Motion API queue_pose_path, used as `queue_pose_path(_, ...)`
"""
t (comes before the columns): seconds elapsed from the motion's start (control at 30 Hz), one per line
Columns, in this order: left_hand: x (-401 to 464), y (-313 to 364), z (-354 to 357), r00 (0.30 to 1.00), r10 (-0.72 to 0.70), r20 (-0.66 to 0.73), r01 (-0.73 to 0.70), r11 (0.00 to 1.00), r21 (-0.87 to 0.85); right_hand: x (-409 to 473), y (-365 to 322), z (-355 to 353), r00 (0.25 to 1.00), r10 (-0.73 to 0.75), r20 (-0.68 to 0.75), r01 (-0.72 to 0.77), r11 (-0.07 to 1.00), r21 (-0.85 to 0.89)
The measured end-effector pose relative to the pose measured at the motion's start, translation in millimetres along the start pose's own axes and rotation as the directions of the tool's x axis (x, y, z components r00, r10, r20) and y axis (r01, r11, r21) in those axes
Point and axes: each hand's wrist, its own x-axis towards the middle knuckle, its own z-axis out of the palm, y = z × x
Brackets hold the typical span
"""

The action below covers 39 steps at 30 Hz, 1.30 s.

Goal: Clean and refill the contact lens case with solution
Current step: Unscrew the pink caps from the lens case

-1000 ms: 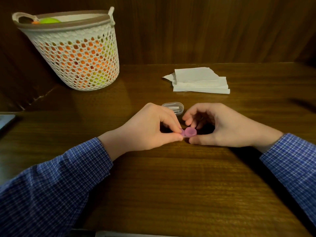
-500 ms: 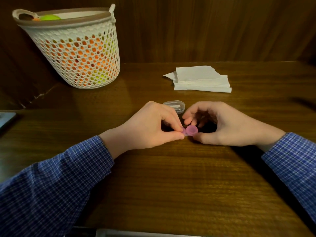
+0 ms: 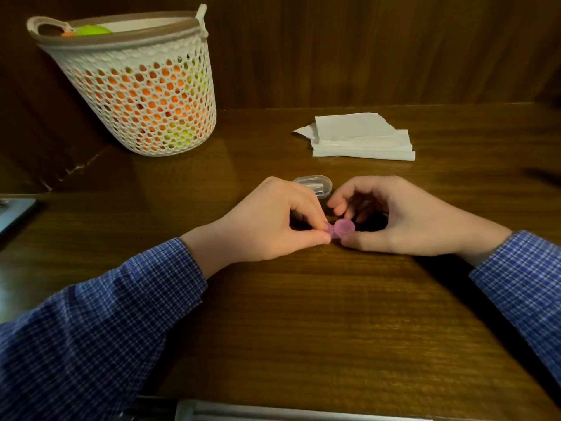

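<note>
A small pink contact lens case (image 3: 342,228) sits low over the wooden table (image 3: 303,314), between my two hands. My left hand (image 3: 273,221) pinches its left end between thumb and forefinger. My right hand (image 3: 397,215) curls around its right end, thumb beneath and fingers arched above; how firmly it grips is hard to tell. A small clear plastic container (image 3: 314,184) lies just behind my hands, partly hidden by them. No solution bottle is in view.
A folded stack of white tissues (image 3: 361,138) lies behind, to the right. A white mesh basket (image 3: 142,95) holding orange and green items stands at the back left. A grey device edge (image 3: 12,214) shows at far left. Wooden walls enclose the back.
Both hands have stayed on the pink case with only small finger shifts; the right fingers have spread slightly above it.
</note>
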Motion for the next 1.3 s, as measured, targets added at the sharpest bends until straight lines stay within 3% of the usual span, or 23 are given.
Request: queue_pose_path(1.3, 0.1, -0.6, -0.6, 1.000, 0.013, 0.009, -0.013, 1.000, -0.007, -0.1, -2.1, 0.2, 0.999, -0.035, 0.004, 0.035, 0.999, -0.008)
